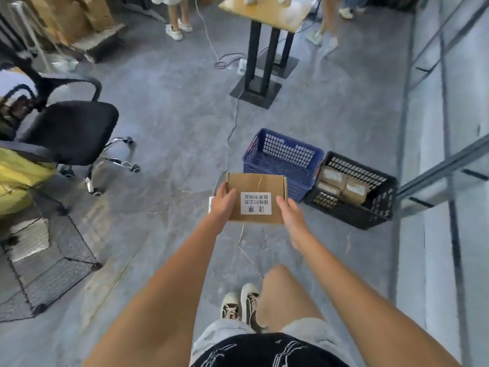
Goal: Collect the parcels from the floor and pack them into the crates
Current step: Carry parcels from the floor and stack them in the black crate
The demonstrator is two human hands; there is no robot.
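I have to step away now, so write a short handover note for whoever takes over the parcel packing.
Left hand and right hand grip the cardboard parcel by its sides, held above the floor near the crates.
Blue crate: looks empty.
Black crate: already holds several wrapped parcels.
Left: put this parcel into a crate, then check the floor for more; none show here.

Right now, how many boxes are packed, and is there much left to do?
Some are done: the black crate already holds a few wrapped parcels. In hand: the left hand and right hand hold a cardboard box near the crates. The blue crate looks empty. No other parcels show on the floor.
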